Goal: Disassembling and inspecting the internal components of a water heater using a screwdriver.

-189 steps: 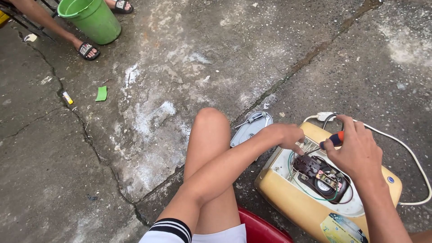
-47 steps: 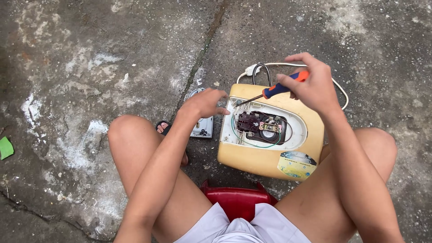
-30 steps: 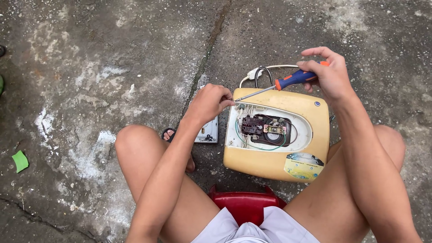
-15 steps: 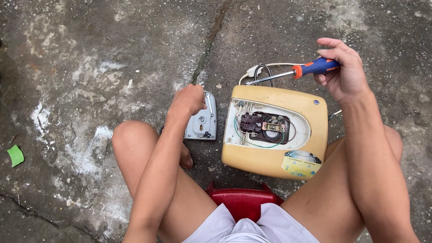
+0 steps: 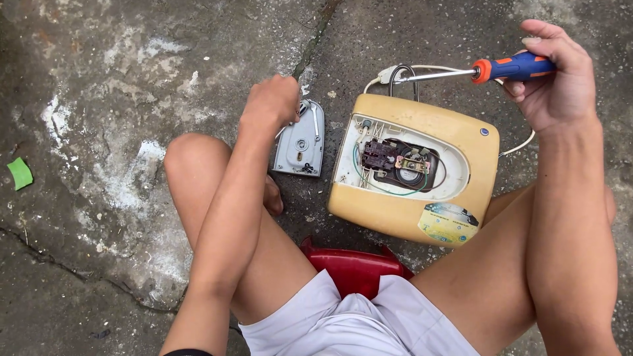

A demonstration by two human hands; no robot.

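Fingers of right hand point(image 5: 554, 79) grip the screwdriver point(image 5: 484, 68); left hand point(image 5: 270, 102) fingers curl at the grey cover point(image 5: 300, 142).

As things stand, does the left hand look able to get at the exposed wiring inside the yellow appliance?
Probably yes. The left hand rests at the grey cover plate just beside the yellow appliance, whose opening faces up uncovered. The right hand holds the screwdriver clear above it.

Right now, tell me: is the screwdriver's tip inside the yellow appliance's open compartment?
No, the screwdriver is held in the right hand above the yellow appliance, clear of its opening.
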